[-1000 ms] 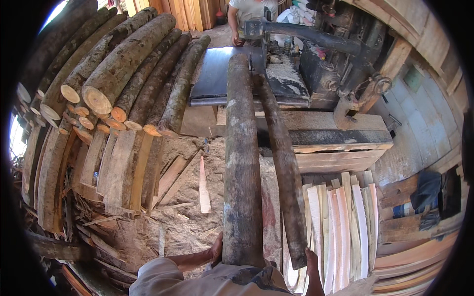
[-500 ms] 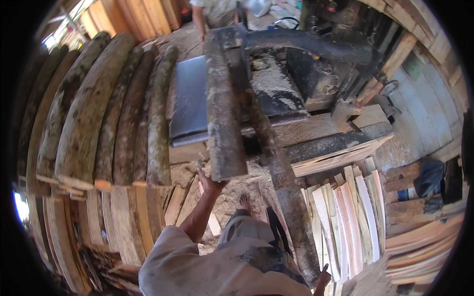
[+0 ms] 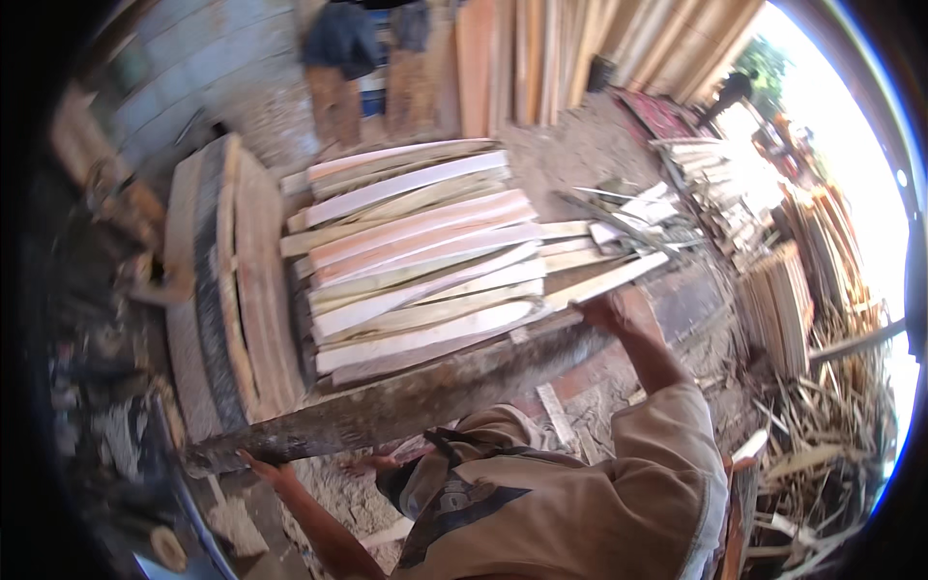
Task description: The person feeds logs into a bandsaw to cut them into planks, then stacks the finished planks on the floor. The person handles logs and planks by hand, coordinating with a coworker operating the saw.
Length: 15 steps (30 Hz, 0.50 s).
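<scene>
Keeping the long, rough, dark-brown wooden log (image 3: 416,398) level beside the stack of pale, narrow sawn boards (image 3: 425,237) needs even two-handed support: right hand's (image 3: 621,311) fingers grasp it; left hand (image 3: 271,471) touches its edge, finger closure unclear.

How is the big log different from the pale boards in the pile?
The log is dark and rough outside, while the boards are pale, some pinkish. The log looks thicker and longer; each board looks thinner and shorter. The log is a single piece, but the boards lie many together. Both are wood.
</scene>
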Each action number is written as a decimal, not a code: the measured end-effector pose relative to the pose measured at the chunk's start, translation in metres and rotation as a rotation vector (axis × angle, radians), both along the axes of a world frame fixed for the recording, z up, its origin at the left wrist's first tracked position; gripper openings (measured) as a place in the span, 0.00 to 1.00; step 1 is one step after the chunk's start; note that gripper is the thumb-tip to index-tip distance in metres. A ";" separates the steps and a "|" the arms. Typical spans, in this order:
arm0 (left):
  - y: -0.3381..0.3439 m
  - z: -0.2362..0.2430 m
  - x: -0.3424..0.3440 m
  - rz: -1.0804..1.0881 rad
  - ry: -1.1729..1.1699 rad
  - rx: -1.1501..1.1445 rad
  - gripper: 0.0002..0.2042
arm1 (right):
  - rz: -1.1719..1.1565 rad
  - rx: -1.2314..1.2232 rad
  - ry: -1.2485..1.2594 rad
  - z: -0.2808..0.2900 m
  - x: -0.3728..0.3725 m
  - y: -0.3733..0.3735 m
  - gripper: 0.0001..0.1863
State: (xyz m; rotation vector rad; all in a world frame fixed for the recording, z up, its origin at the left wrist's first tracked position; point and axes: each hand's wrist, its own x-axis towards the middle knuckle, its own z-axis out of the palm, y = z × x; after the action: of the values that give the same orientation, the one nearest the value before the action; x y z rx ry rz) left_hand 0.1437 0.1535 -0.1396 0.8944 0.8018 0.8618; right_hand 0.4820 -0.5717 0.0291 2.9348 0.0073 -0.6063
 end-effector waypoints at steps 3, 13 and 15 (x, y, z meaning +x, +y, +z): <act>-0.227 0.082 0.164 -0.289 -0.021 -0.399 0.32 | -0.219 -0.277 -0.408 0.077 0.078 -0.129 0.29; -0.476 0.071 0.245 -1.608 0.265 0.286 0.27 | 0.008 0.552 -0.054 -0.113 0.176 -0.059 0.24; -0.415 0.030 0.220 -1.208 0.499 0.412 0.25 | 0.179 0.516 0.325 -0.208 0.099 -0.020 0.23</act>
State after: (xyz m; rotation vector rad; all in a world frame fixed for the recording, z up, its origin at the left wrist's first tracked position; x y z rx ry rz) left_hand 0.3635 -0.2612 -0.1098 1.7186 0.3462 -0.3039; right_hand 0.5812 -0.5917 -0.1791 3.2090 0.5305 -1.1974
